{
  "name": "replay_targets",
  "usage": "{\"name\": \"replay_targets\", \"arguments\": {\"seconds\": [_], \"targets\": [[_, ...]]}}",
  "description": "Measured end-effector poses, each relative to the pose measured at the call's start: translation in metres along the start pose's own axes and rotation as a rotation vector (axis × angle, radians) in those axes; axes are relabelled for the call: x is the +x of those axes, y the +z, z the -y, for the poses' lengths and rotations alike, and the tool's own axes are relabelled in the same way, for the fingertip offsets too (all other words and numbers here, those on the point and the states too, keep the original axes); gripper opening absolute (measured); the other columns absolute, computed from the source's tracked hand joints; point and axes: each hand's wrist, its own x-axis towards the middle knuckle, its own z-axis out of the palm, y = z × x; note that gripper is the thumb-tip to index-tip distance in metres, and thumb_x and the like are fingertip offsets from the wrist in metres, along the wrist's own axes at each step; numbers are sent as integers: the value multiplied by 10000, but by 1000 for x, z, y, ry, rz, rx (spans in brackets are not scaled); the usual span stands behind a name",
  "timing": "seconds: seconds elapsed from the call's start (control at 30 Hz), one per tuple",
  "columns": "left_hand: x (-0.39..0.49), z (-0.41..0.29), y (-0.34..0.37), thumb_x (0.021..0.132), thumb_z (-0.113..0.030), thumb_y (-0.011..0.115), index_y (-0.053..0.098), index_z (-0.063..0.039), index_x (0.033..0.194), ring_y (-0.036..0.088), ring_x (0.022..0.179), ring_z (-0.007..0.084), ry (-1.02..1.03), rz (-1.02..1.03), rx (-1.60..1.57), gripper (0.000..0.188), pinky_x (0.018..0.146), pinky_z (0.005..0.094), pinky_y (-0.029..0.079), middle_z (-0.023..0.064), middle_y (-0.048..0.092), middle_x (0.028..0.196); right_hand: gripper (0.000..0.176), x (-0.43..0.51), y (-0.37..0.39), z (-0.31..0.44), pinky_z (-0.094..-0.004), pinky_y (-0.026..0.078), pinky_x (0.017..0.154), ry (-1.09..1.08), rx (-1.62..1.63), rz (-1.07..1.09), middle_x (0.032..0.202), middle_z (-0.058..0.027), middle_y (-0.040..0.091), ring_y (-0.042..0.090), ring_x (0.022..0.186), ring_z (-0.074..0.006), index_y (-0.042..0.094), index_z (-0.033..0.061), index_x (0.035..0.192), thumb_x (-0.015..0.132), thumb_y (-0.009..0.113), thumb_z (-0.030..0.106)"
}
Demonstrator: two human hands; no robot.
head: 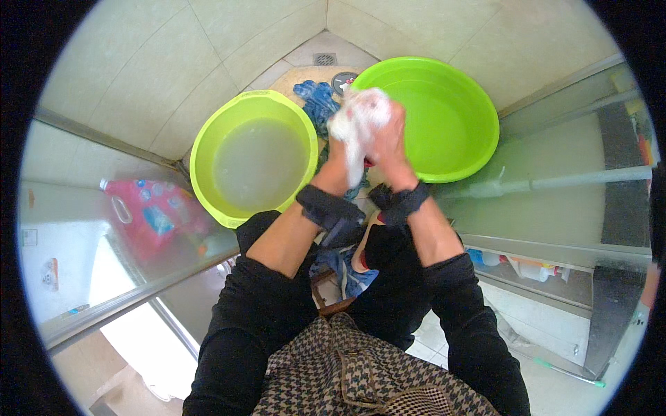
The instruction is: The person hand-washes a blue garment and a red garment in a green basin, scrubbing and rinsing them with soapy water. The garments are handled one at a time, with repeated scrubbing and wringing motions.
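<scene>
My left hand (336,158) and my right hand (394,140) are pressed together around a white, sudsy cloth (367,112). One end of the cloth hangs down along my left wrist. Motion blur and suds hide most of my fingers. Left of my hands stands a yellow-green plastic basin (203,156) with cloudy grey water (261,161) in it. A larger bright green plastic basin (481,130) stands to the right, close beside my right hand; it seems to hold clear water. Crumpled wet blue cloth (316,99) lies between the basins, partly hidden behind my hands.
Tiled walls (270,41) meet in the corner ahead, near a floor drain (325,59). Glass panels flank me. Behind the left one stands a pink detergent jug (145,208); a shelf with bottles (536,270) is at right. More blue cloth (346,270) lies between my legs.
</scene>
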Motion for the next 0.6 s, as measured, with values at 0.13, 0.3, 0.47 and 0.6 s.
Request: {"name": "replay_targets", "arguments": {"seconds": [0.13,0.3,0.47,0.6], "targets": [[-6,-9,1,949,-341,466,580,-131,907,481,673,98,-102,18,-185,243,614,264,430,-17,541,788,121,3,0,-2,-404,474,599,122,64,-11,703,-192,601,601,666,-370,646,39,825,761,618,138],[-5,-7,-7,969,-235,403,532,-109,1088,538,887,124,-85,75,145,217,788,287,467,25,565,998,179,-8,2,-9,-360,502,692,-21,-111,-23,854,-160,657,637,759,-291,654,28,893,800,570,156],[3,-6,-20,937,-269,442,516,-82,1080,545,866,146,-221,222,-303,247,806,297,455,24,569,990,156,-15,10,-10,-360,498,708,-78,187,6,854,-152,654,640,753,-276,642,14,913,807,565,99],[1,-10,-14,959,-400,395,560,-136,865,552,710,150,-259,91,-245,325,642,310,478,5,564,808,129,-12,9,0,-357,490,698,91,63,-1,789,-136,659,646,745,-234,641,-2,866,795,627,105]]}}
